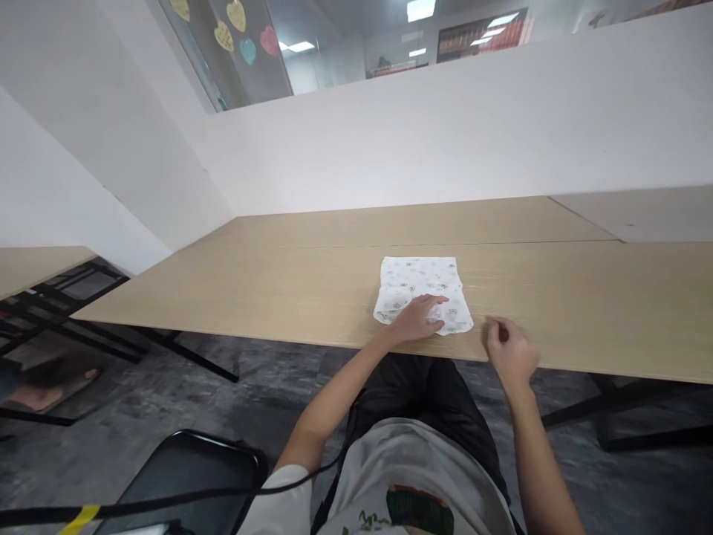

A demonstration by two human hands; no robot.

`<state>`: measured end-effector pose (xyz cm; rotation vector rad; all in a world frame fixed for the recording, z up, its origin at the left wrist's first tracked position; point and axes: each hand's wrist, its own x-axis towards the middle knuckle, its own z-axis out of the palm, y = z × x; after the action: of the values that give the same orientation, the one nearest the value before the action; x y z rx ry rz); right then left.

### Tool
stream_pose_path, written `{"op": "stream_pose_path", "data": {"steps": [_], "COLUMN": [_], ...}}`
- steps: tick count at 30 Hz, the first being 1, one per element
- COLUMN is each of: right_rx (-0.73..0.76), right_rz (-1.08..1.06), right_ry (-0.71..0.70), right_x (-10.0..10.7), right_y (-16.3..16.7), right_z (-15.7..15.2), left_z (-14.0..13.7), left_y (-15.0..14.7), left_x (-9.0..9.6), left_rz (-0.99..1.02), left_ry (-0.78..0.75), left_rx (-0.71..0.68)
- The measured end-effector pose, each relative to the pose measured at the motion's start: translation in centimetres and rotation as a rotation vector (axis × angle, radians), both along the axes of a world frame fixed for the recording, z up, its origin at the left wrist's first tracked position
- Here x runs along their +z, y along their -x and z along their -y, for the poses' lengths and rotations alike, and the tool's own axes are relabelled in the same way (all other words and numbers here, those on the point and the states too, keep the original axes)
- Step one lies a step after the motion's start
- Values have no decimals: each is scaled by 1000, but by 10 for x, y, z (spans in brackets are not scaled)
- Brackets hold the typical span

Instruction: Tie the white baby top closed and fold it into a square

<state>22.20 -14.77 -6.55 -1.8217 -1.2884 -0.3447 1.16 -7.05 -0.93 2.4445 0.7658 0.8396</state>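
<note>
A white cloth [419,276] with small printed figures lies on the wooden table, in a roughly square, flat shape that looks folded. My left hand [419,318] rests over the cloth's near edge, with thumb and fingers apart and nothing gripped. To the right of the cloth, apart from it, my right hand [511,349] is at the table's front edge. Its fingers are curled into a loose fist around a dark gap, and no object shows in it.
The light wooden table [290,279] runs wide along a white wall [390,148]. Its front edge is close to my lap. A black chair [189,475] stands at lower left, with a dark cable crossing above it. Another person's foot [38,397] shows at far left.
</note>
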Motion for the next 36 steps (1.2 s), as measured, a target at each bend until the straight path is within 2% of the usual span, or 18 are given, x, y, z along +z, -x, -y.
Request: {"op": "stream_pose_path", "data": {"steps": [3, 6, 8, 10, 13, 18, 22, 25, 27, 29, 31, 33, 36], "right_rx": [111, 348, 478, 558, 624, 687, 735, 709, 671, 622, 563, 534, 532], "right_rz": [-14, -26, -5, 37, 93, 123, -10, -112, -170, -232, -305, -384, -469], "right_ry": [12, 45, 69, 75, 69, 94, 97, 74, 48, 32, 27, 43, 140], "right_x": [3, 8, 12, 14, 15, 21, 38, 55, 65, 72, 77, 81, 81], "right_y": [-3, -7, -10, -12, -12, -9, -7, -6, -5, -4, -5, -6, -10], "right_z": [4, 5, 3, -2, -11, -5, 29, 52, 55, 45, 21, -12, -67], "left_z": [15, 24, 25, 21, 10, 4, 32, 59, 67, 61, 43, 16, -30], "left_y": [37, 82, 107, 122, 126, 114, 117, 120, 119, 115, 108, 101, 94], "left_x": [-1, -11, -16, -17, -12, -6, 2, 14, 23, 31, 36, 37, 28], "left_rz": [83, 79, 30, -29, -124, -287, -348, -261, -177, -104, -39, 30, 127], "left_ry": [-78, -128, -114, -73, -49, -163, -237, -243, -226, -209, -201, -189, -123], "left_rx": [81, 250, 338, 354, 305, 275, 237, 216, 229, 272, 317, 346, 375]}}
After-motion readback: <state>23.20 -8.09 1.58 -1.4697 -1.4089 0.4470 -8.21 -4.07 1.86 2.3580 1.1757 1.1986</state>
